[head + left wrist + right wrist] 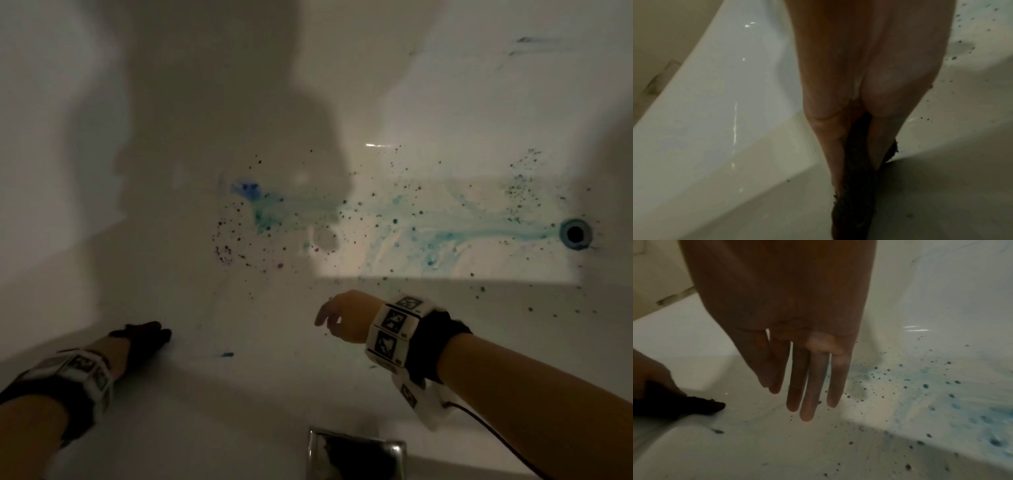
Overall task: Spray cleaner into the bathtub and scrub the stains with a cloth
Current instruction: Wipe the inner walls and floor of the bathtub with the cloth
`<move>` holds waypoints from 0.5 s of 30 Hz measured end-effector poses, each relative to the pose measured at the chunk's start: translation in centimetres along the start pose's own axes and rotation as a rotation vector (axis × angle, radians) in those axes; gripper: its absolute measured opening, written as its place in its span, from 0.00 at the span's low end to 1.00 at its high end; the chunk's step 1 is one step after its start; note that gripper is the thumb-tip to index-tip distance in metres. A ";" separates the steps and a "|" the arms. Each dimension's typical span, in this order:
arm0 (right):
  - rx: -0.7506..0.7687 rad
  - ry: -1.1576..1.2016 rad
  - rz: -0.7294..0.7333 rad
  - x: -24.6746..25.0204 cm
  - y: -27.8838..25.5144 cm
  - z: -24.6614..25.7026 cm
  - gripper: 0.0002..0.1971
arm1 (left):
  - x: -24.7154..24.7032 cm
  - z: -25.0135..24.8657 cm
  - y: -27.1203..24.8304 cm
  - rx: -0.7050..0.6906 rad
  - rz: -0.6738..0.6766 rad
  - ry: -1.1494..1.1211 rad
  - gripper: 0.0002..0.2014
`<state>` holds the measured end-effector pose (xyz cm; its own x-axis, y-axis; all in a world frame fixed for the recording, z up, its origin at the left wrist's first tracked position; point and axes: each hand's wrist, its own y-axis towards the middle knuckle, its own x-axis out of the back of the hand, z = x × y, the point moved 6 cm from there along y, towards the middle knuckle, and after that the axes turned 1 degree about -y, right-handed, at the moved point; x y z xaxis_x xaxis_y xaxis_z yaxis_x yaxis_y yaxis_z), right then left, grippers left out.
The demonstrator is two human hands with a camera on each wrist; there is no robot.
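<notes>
Metal plate [356, 455] nearest, on bathtub [479, 102] rim. Left hand [128, 349] low on near tub wall, fingers clamped round dark cloth [147, 334], cloth pressed to white surface. Small blue smear [224, 354] just beside cloth. Right hand [342, 317] above tub floor, empty, fingers [809, 386] straight and loosely spread. Farther: dark and purple speckles, blue-teal stains [428, 233] streaking across floor to drain [575, 234] at right.
</notes>
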<state>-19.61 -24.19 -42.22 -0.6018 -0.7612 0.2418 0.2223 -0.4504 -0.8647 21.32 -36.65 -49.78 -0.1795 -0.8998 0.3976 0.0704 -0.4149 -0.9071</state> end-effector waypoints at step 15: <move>0.068 -0.014 0.026 -0.9 2.0 4.1 0.18 | 0.6 -12.3 -7.5 -0.014 0.448 0.341 0.30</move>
<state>-15.51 -26.34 -42.37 -0.5845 -0.7791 0.2265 0.2891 -0.4608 -0.8391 8.61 -32.45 -44.43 -0.4421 -0.8923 -0.0917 0.2002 0.0015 -0.9798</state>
